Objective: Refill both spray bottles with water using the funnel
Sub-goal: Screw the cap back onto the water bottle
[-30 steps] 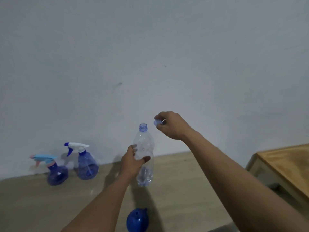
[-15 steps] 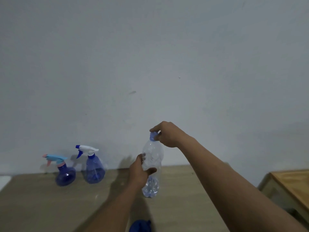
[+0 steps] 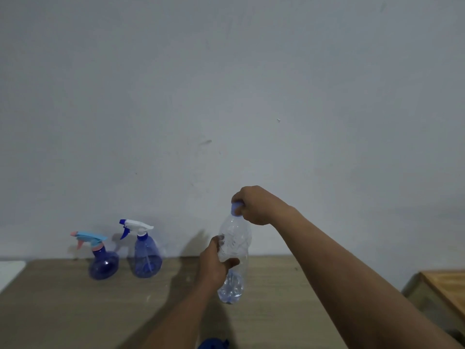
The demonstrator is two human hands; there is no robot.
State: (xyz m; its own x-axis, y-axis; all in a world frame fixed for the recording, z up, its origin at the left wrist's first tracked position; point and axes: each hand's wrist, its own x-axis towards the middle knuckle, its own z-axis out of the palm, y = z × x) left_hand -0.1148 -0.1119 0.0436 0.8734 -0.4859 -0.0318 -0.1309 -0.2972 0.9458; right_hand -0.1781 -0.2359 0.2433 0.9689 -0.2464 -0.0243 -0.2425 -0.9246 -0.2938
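Two spray bottles are parked at the back left of the bench [image 3: 75, 311], right up against the wall [image 3: 226, 96] and just beside each other. The light-blue-topped spray bottle [image 3: 103, 263] with the pink nozzle is the outer one, and the white-topped spray bottle [image 3: 147, 258] sits closer to my hands. Both have blue see-through bodies, both have their trigger heads on, and both stand upright with nozzles pointing left.

Well to the right of them I've got the water bottle [image 3: 235, 243]. My left hand [image 3: 214, 267] is wrapped round its middle, fingers [image 3: 230, 262] clamped on the crinkly clear plastic, and it's more or less upright. My right hand [image 3: 256, 205] is up on top, fingers [image 3: 237, 197] curled down and pinching the blue cap [image 3: 236, 208], which sits right on the neck. Can't tell if the cap is screwed tight or just resting there. The bottom of the bottle looks bluish and I honestly can't say how much water is in it, or whether its base touches the bench or hangs just over it.

The funnel [image 3: 214, 345] is the blue thing at the very bottom edge of my view, near my left forearm, mostly cut off. Off to the right, apart from the bench, there's the corner of a wooden stand [image 3: 448, 288].
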